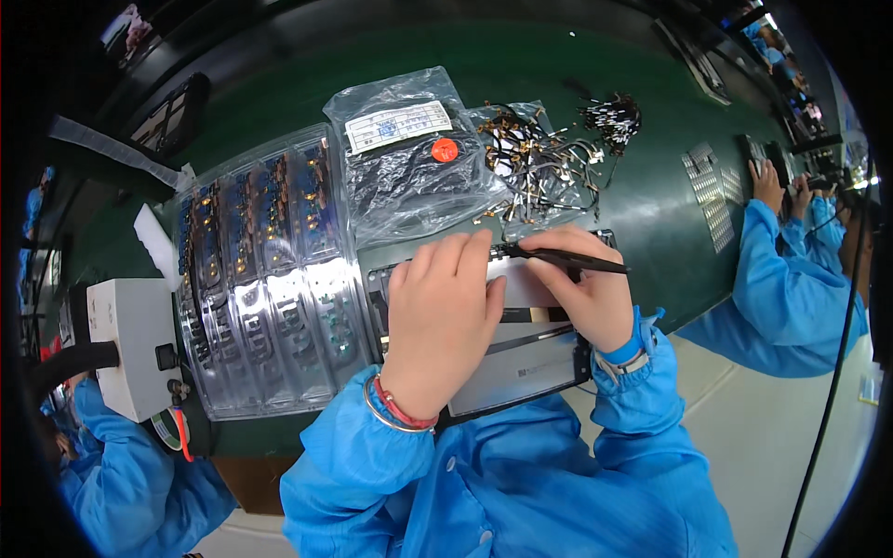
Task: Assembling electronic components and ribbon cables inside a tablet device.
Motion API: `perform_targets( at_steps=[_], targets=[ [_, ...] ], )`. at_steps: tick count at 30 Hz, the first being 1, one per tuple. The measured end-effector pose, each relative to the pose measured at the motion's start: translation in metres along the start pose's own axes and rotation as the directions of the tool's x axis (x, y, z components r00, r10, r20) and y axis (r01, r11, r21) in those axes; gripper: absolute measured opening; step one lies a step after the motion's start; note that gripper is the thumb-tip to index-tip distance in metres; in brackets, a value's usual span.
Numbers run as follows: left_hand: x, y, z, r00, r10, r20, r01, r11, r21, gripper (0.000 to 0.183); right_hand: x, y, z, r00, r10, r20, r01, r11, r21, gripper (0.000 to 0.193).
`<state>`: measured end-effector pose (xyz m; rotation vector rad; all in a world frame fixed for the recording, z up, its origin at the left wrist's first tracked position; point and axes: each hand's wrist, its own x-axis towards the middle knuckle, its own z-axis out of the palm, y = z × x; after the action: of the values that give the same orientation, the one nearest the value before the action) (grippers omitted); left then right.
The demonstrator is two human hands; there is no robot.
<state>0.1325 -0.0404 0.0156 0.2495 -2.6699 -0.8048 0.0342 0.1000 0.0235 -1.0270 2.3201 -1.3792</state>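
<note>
A pair of black tweezers (581, 261) is pinched in my right hand (595, 302), the tip pointing left toward the far edge of an electronic device. That device, with a silver panel (521, 374) and dark frame, lies at the table's near edge. On its left part rests my left hand (441, 312), fingers stretched forward and thumb apart. The fingertips reach the device's far edge beside the tweezers' tip. What lies beneath the palm is hidden. Just beyond the hands, a pile of short black cables (544, 172) with small metal ends lies on a clear plastic bag.
At left stand clear plastic trays (270, 372) filled with small circuit boards. Behind my hands lies a clear plastic bag (409, 195) with a white label. A white box (130, 349) stands far left. A bundle of cables (614, 121) lies farther back. Co-workers' blue sleeves (791, 279) show at both sides.
</note>
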Motion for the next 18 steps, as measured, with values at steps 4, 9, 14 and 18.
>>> perform_targets(
  at_steps=[4, 9, 14, 18],
  targets=[
    [0.000, 0.001, -0.001, 1.000, 0.006, 0.020, -0.007, 1.000, 0.019, 0.040, 0.002, 0.001, -0.001, 1.000, -0.016, 0.004, 0.016, 1.000, 0.001, 0.020],
    [0.001, 0.002, -0.001, 0.996, 0.064, 0.061, -0.071, 0.990, 0.123, 0.040, 0.005, -0.003, -0.001, 0.988, 0.150, 0.023, -0.151, 0.977, 0.151, 0.020],
    [0.001, 0.003, 0.001, 0.998, 0.025, 0.055, -0.030, 0.994, 0.102, 0.043, 0.001, 0.011, -0.001, 0.993, 0.111, -0.033, -0.104, 0.979, 0.173, 0.020],
    [0.001, 0.003, 0.003, 0.999, -0.001, 0.034, -0.002, 0.997, 0.079, 0.045, 0.002, 0.012, -0.001, 0.998, 0.051, -0.040, -0.047, 0.993, 0.111, 0.019]
  ],
)
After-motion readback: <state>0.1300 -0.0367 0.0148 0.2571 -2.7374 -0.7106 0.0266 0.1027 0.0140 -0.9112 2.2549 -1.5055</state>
